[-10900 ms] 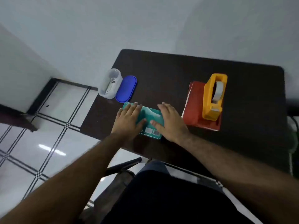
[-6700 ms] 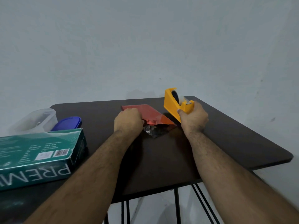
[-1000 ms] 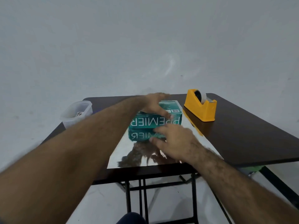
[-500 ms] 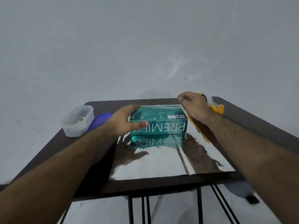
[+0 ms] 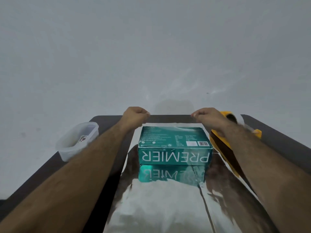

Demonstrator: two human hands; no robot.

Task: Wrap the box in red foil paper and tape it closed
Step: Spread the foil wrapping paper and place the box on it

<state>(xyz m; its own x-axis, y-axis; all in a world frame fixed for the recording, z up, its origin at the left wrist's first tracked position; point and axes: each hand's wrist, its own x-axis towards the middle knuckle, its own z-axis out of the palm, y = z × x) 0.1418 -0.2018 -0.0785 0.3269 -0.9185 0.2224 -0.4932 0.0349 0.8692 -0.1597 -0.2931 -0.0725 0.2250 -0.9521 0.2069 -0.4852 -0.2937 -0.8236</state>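
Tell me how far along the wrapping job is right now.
Early stage. Done: the foil sheet lies spread silver side up on the table, with the green box set on it. In hand: the left hand and right hand are curled at the sheet's far edge, apparently pinching it. Left: folding the foil over the box and taping from the yellow dispenser; no tape shows yet.

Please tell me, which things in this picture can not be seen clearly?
- Tape dispenser: head view, mostly behind the right hand.
- Plastic container: contents too small and blurred.
- Foil sheet: near end cut off by the bottom edge.
- Box: small print unreadable.
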